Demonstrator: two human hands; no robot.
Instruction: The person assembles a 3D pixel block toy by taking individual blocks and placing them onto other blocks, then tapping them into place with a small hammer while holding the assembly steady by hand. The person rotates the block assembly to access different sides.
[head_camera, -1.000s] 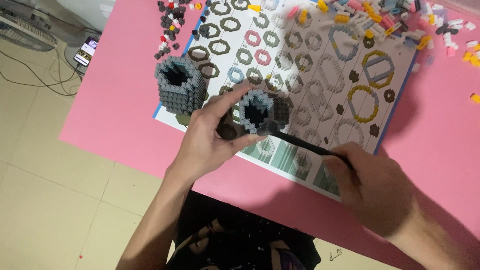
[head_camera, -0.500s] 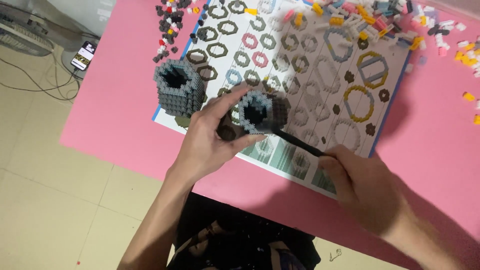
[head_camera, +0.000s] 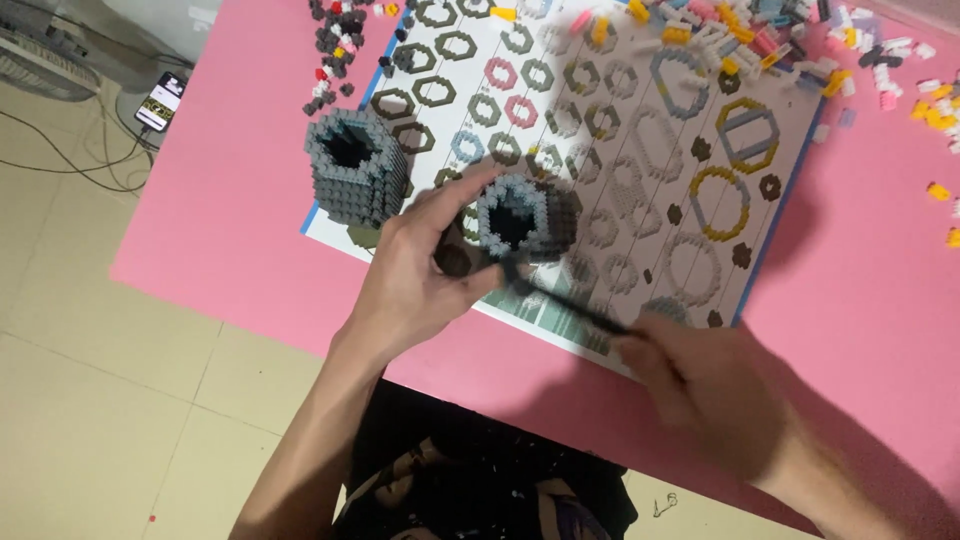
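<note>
Holding a small hollow brick tube (head_camera: 520, 215), grey with a pale blue rim, the left hand (head_camera: 420, 285) tilts its open mouth up toward the camera just above the printed instruction sheet (head_camera: 620, 150). The left fingers (head_camera: 455, 200) are curled around the tube's near side, thumb and forefinger pinching it firmly. The right hand (head_camera: 715, 375), blurred low in the view, pinches a thin black tool (head_camera: 565, 305) between pressed-together fingers; the tool's tip touches the tube at its lower rim.

A second, larger grey brick tube (head_camera: 355, 170) stands upright on the sheet's left edge, just beside the held one and apart from both hands. Loose small bricks (head_camera: 740, 40) in yellow, pink, white and grey lie scattered along the far side of the pink desk (head_camera: 230, 220). A phone (head_camera: 160, 100) lies on the tiled floor to the left.

The step in hand appears to be seating or adjusting a brick on the held tube's rim with the tool. The next move likely calls for a steady left grip and light, precise pressure from the tool tip, so the rim's rows do not pop loose.
</note>
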